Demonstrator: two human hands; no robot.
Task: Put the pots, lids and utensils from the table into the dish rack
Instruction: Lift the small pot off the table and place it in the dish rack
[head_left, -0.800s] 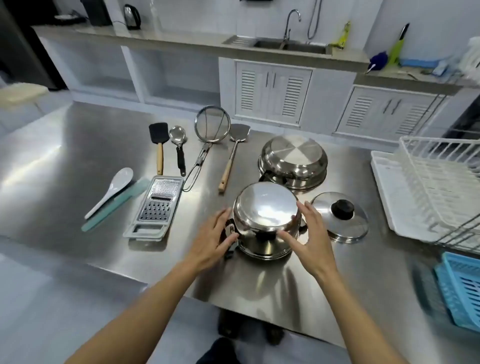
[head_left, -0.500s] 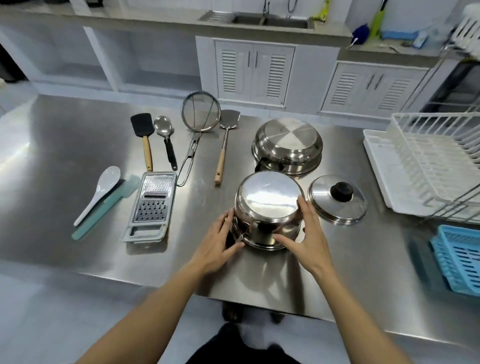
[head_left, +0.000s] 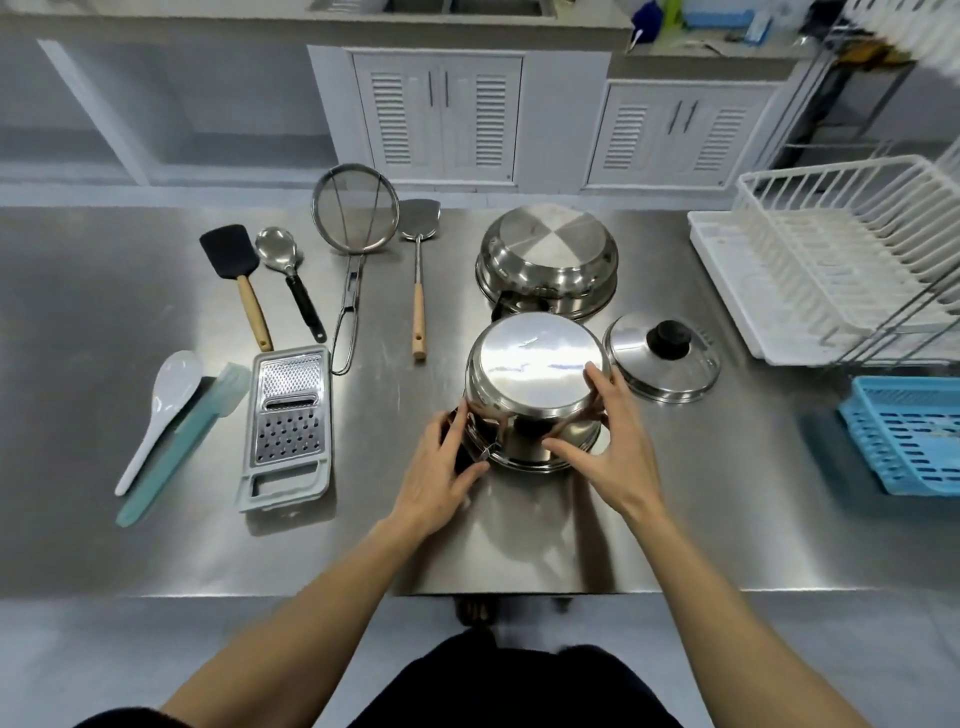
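The small steel pot (head_left: 535, 384) sits upside down on the table (head_left: 104, 312), its flat base facing up, at the near middle, directly in front of the person. The right hand (head_left: 613, 447) is curled round its right flank, the thumb low on the near wall and the fingers (head_left: 592, 374) reaching over the base's edge. The left hand (head_left: 441, 467) clasps the left side low down, at the dark side handle (the handle itself is mostly hidden by the hand), so the pot lies squarely between the 2 hands, both grasping it.

Being round, the pot has no long axis to speak of; what matters is that the dish rack (head_left: 841, 260) stands well off to the right and farther back. The lift will likely have to swing right, passing over or beside the knobbed lid (head_left: 660, 358) that lies just beside the pot on that side. The right hand is the nearer one to the rack.

Behind the pot, nearly touching, a wider pan (head_left: 548, 260) also lies inverted.
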